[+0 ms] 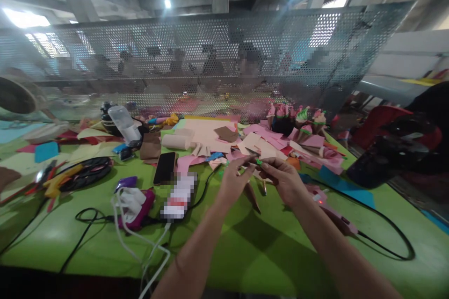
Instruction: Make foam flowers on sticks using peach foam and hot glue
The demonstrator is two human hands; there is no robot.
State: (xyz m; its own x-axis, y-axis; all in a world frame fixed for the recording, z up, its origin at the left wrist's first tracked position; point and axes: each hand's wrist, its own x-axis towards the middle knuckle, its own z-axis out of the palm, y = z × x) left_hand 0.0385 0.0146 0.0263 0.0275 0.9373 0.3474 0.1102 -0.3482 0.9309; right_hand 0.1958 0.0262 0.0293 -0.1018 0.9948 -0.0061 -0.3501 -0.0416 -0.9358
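Note:
My left hand [235, 181] and my right hand [286, 179] meet over the green table [242, 257], fingers closed. Between the fingertips is a small bright green piece [258, 162], pinched by my right hand. A brown pointed cone [252, 198] hangs tip-down just below my left fingers, which appear to hold it; its top is hidden. Close to my right forearm lies a pink corded tool [331, 215] with a lit red light. Behind the hands are cut sheets of pink and cream foam or paper [261, 144].
Several craft ice-cream cones [302, 116] stand at the back right. Left of my hands are a phone [164, 168], a lit screen [179, 198], a purple power strip [145, 210] with white cables, and a yellow glue-gun-shaped tool [63, 179]. A perforated metal panel [196, 65] rises behind.

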